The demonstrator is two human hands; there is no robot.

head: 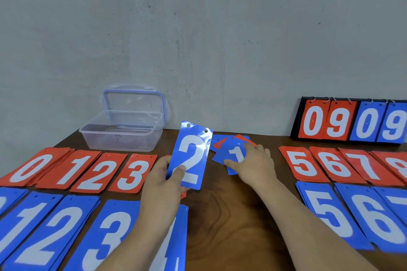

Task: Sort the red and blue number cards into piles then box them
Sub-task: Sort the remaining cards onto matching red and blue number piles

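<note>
Left hand (pixel 164 179) grips blue 2 card (pixel 190 154) by its lower end, thumb on the face, fingers curled behind; card is raised off the wooden table (pixel 231 200) and tilted up, two punch holes at its top. Right hand (pixel 253 163) lies palm down on loose card heap (pixel 222 145) at mid-table back, fingers lightly bent and spread, thumb touching the near edge of blue 1 card (pixel 234 153) on top; no clear pinch. Heap mixes red and blue. Left side, back row side by side: red 0 pile (pixel 30 169), red 1 pile (pixel 72 169), red 2 pile (pixel 99 171), red 3 pile (pixel 134 172); nearer: blue 1 pile (pixel 24 226), blue 2 pile (pixel 55 237), blue 3 pile (pixel 105 237). Right side: red 5 pile (pixel 301 165), red 6 pile (pixel 334 167), red 7 pile (pixel 365 167); nearer: blue 5 pile (pixel 330 213), blue 6 pile (pixel 378 222). Clear plastic box (pixel 121 136) stands open at back left, lid (pixel 134 103) leaning on the wall behind it. Flip scoreboard (pixel 352 121) at back right reads 09 red, 09 blue.
</note>
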